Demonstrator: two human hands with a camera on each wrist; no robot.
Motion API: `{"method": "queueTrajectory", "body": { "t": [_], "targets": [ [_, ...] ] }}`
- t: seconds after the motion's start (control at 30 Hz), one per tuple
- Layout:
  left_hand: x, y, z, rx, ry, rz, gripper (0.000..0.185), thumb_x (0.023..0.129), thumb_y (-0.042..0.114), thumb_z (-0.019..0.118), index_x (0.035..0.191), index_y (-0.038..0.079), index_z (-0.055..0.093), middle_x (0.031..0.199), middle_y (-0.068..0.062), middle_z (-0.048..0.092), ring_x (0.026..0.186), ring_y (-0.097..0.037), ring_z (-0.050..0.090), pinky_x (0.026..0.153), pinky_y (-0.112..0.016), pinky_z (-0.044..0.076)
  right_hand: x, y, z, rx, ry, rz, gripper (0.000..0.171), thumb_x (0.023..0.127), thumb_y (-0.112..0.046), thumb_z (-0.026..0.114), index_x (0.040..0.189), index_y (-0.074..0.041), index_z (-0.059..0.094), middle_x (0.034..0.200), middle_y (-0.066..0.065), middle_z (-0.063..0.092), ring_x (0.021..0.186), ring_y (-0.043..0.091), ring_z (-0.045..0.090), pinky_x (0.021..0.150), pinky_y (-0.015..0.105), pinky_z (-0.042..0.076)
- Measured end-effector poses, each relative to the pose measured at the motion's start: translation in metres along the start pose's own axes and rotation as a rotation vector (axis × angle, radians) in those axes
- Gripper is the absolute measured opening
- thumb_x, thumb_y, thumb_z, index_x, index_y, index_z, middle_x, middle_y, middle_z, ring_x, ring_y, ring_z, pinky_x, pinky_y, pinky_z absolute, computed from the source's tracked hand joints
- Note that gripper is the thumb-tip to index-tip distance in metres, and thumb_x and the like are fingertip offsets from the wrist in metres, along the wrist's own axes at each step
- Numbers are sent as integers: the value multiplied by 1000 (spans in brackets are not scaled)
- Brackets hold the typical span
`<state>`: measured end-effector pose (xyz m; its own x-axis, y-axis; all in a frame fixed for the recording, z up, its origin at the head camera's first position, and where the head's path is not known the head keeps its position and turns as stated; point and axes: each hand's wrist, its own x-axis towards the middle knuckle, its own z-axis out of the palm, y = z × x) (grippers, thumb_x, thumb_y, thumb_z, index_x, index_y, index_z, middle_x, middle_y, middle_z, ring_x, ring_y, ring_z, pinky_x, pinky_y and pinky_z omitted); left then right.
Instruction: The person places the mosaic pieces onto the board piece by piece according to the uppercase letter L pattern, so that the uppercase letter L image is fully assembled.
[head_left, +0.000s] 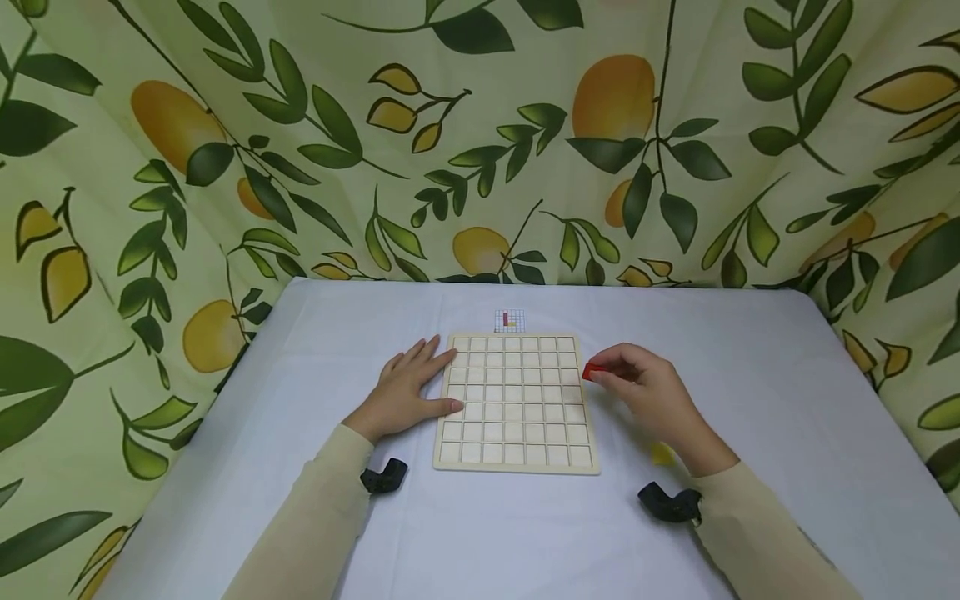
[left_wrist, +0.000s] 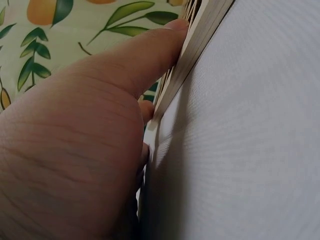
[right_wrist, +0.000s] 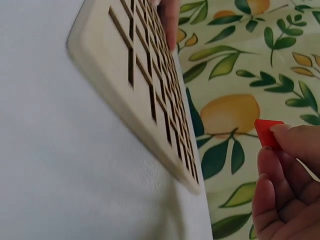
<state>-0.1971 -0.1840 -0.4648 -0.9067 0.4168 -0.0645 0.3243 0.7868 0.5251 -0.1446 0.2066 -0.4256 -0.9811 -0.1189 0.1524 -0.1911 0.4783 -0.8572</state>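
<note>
A pale wooden grid board [head_left: 516, 401] with square cells lies flat on the table's middle. My left hand [head_left: 411, 388] rests flat beside the board's left edge, fingers straight, thumb touching the rim; in the left wrist view the thumb [left_wrist: 145, 55] presses against the board edge [left_wrist: 192, 47]. My right hand [head_left: 637, 385] hovers at the board's right edge and pinches a small red block [head_left: 592, 372], also seen as the red block [right_wrist: 268, 132] at the fingertips beside the board [right_wrist: 150, 85]. A yellow piece [head_left: 663, 453] lies on the table under the right wrist.
A small printed card [head_left: 509, 320] with a coloured grid pattern lies just behind the board. The table [head_left: 787, 400] carries a pale blue-grey cloth, and a leaf-and-fruit curtain [head_left: 480, 142] closes it in at the back and sides.
</note>
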Motion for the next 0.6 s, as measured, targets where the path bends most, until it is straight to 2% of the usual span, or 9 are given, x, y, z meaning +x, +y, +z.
{"method": "queueTrajectory", "body": {
  "t": [0.3,0.6],
  "targets": [
    [0,0,1,-3,11,13,99,91,71,76,170,21,43,180,-6,15,166,-28,5,129,-58,-1,19,-22,28,39,-79,-23,11,103,-8,78,113,-10,77,107,0,76,93,25,68,80,29,57],
    [-1,-1,1,-4,5,10,99,91,70,76,170,21,43,180,-4,15,166,-27,4,129,-57,-1,49,-35,58,55,-104,-12,9,102,-4,78,110,-9,77,102,1,75,90,24,65,79,33,56]
  ]
}}
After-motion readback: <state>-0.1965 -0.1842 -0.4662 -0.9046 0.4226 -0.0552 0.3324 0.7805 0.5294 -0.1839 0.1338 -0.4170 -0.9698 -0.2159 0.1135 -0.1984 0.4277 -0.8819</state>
